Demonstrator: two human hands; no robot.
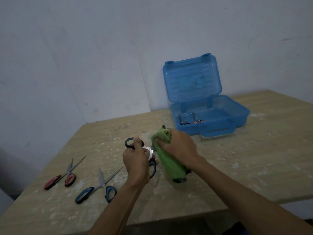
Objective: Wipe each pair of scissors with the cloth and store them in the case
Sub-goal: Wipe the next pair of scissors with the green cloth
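Observation:
My left hand (pixel 135 162) grips the black-handled scissors (pixel 153 165) by their handles above the table's middle. My right hand (pixel 177 147) grips the green cloth (pixel 167 164), which is wrapped round the blades and hides them. Red-handled scissors (pixel 66 178) lie open at the left. Blue-handled scissors (pixel 100 190) lie open beside them, nearer me. The blue plastic case (pixel 225 119) stands open at the back right with two pairs of scissors (pixel 190 120) inside, one with orange on the handles.
The wooden table (pixel 254 158) is scuffed with pale marks. Its front edge runs just below my forearms and its left edge falls away past the red scissors. A plain wall stands close behind the case's raised lid (pixel 191 78).

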